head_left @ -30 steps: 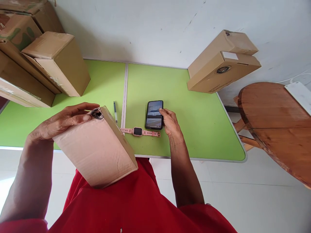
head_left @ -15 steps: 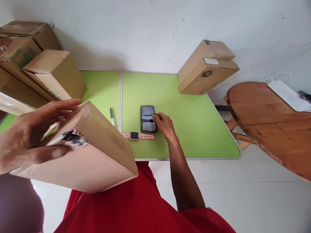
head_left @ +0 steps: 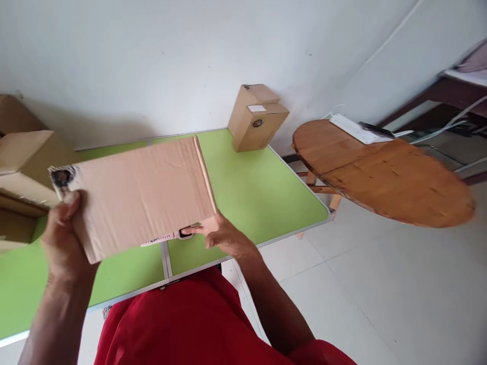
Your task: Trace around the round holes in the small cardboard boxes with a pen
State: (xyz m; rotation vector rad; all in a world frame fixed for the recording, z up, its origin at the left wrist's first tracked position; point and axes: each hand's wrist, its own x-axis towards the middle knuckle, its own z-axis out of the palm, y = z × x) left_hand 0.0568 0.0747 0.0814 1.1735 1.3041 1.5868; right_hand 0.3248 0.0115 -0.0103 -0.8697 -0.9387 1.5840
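Holding the box (head_left: 142, 195) in the air over the green surface (head_left: 262, 197), tilted, with a broad face toward the camera. Clasping its left edge in the left grip (head_left: 68, 238), closed on the cardboard, with the thumb on the broad face just below a torn, blackened corner. Reaching to the lower right corner with the right grip (head_left: 230, 238), partly open, with fingers pointing left along the lower edge toward the watch (head_left: 186, 232). Cannot tell any firm hold there, on box or watch. Can see the watch only in part, below the box's lower edge. Can also see other boxes (head_left: 28, 152) at far left, two upright boxes (head_left: 262, 126) against the wall (head_left: 182, 61), and, off to the right, a wooden surface (head_left: 376, 177) bearing a white strip (head_left: 355, 129).
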